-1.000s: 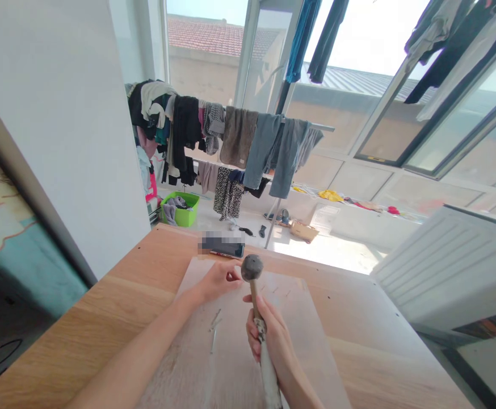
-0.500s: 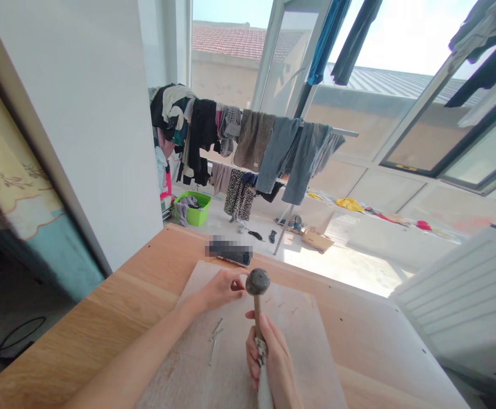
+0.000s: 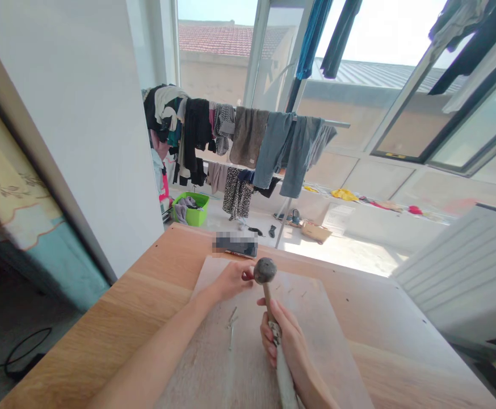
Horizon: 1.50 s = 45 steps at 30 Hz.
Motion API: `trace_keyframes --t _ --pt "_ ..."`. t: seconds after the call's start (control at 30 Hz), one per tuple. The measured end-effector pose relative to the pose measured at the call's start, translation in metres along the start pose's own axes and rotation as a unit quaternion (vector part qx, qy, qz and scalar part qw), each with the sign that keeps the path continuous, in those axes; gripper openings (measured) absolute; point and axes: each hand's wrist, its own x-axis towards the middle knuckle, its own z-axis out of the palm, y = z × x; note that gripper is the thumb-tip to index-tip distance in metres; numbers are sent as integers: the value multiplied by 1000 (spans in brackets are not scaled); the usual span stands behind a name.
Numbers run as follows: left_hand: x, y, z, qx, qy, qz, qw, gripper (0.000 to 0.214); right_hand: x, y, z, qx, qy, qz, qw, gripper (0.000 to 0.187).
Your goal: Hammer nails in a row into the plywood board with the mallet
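My right hand [image 3: 288, 341] is wrapped around the handle of a hammer [image 3: 265, 271], whose rounded grey head points up and away from me. The lower handle looks pale and wrapped. My left hand [image 3: 234, 279] rests at the far part of a pale board [image 3: 214, 363], its thumb and fingers pinched together just left of the hammer head. Whatever the pinch holds is hidden. A short row of nails [image 3: 291, 291] shows on the board right of the hammer head. Several loose nails [image 3: 231, 321] lie on the board, nearer to me and below my left hand.
The board lies on a wooden table [image 3: 146, 307]. A dark phone-like object [image 3: 237, 245], partly pixelated, stands beyond the board. Behind the table are a clothes rack [image 3: 337, 124] with laundry and a green basket [image 3: 197, 215]. A white panel [image 3: 73, 130] rises at the left.
The view has shifted slightly, so the board, both hands and the hammer appear further right. The hammer head stays close to my left fingers, and both grips look the same.
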Motion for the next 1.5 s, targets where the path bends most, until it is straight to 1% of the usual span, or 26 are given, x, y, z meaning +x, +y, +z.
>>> trace_keyframes --t 0.13,0.23,0.3,0.37,0.43,0.5,0.57,0.63,0.7,0.77,0.83,0.9,1.0,1.07,1.2,1.27,1.37,1.5 --pt "0 6 2 14 -1 2 1000 23 2 1 -2 -23 6 -8 1000 71" --pt "1 11 -1 35 -6 -13 999 25 3 4 -3 -24 4 -8 1000 69" --pt "1 14 -10 59 -8 -32 998 30 4 5 -4 -22 6 -11 1000 68" --pt "0 18 -23 90 -19 -53 994 30 3 5 -3 -22 4 -11 1000 67" --pt "-3 25 -38 118 -49 -69 989 26 3 4 -3 -19 1 -8 1000 66" --pt "-9 35 -48 145 -108 -82 980 26 3 3 -2 -11 2 -11 1000 65" --pt "-14 47 -49 201 -171 -97 960 25 3 2 -1 -3 3 -14 1000 65" --pt "-18 57 -42 289 -194 -109 931 27 4 1 -1 3 3 -14 1000 65" --pt "-20 65 -31 358 -180 -112 909 35 4 0 -2 11 5 -16 1000 65" --pt "-20 71 -21 386 -167 -108 901 41 3 -1 -3 20 11 -22 999 63" --pt "-21 75 -15 399 -170 -103 895 36 2 -2 -3 23 16 -28 999 62" --pt "-23 78 -12 420 -178 -100 884 29 1 -3 -3 23 18 -29 999 62" --pt "-24 82 -9 442 -199 -95 869 35 1 -2 -3 20 18 -26 999 62" --pt "-22 81 -8 439 -202 -77 872 35 1 -2 -4 17 17 -28 999 61" --pt "-14 71 -15 403 -168 -42 899 27 3 -1 -6 14 12 -29 999 61" --pt "-11 64 -21 395 -154 -43 905 26 3 -1 -6 13 12 -29 999 62" --pt "-10 58 -28 394 -148 -57 905 27 3 -1 -6 12 11 -30 999 61" --pt "-14 59 -28 404 -152 -79 899 27 2 -2 -5 6 24 -30 999 64"
